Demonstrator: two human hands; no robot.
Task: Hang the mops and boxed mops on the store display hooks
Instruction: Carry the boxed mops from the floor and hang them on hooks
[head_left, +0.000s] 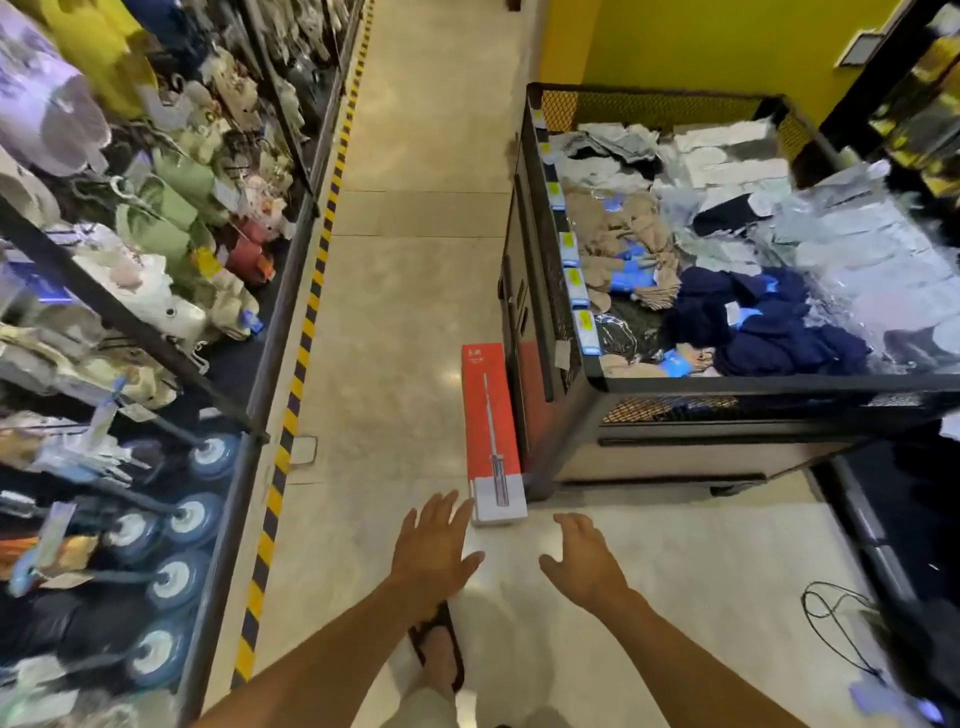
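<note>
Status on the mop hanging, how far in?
Done: what look like round blue-and-white mop heads hang on the dark metal rack at left. In hand: nothing; the left hand and right hand are open, reaching toward the long red-and-white mop box lying on the floor beside the black mesh bin. Left: lift and hang that box.

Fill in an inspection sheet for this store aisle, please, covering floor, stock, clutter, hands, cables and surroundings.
surface: glossy beige tiled floor, hazard-striped tape along the left rack.
job's things: one red-and-white boxed mop lying on the floor alongside the mesh bin.
clutter: packaged textiles heaped in the bin.
hands: left hand and right hand open, empty, held out near the box's near end.
cables: black cable looped on the floor at right.
surroundings: left rack holds hanging goods; yellow wall.
</note>
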